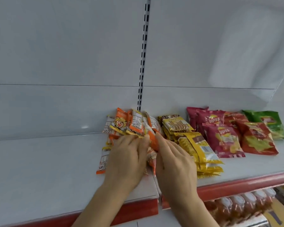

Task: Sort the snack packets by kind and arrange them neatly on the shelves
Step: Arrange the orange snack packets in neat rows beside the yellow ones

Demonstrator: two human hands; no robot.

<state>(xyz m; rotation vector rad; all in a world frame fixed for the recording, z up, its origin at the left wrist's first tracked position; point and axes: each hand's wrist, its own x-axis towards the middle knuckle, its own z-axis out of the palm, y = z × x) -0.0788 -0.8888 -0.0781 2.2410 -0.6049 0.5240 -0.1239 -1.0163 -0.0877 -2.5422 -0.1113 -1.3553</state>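
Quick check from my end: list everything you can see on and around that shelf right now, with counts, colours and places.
orange packets: a loose pile, count unclear, orange-white, shelf middle
yellow packets: stacked, count unclear, yellow-brown, right of the pile
crisp bags: at least three magenta, about two red, one green, shelf right
shelf: white, red front edge
bottles: a row, orange, lower shelf
left hand: on the orange pile
right hand: touching the pile's right side

bright, even light | glare spot on shelf back panel [84, 127] | edges bowed, slightly soft
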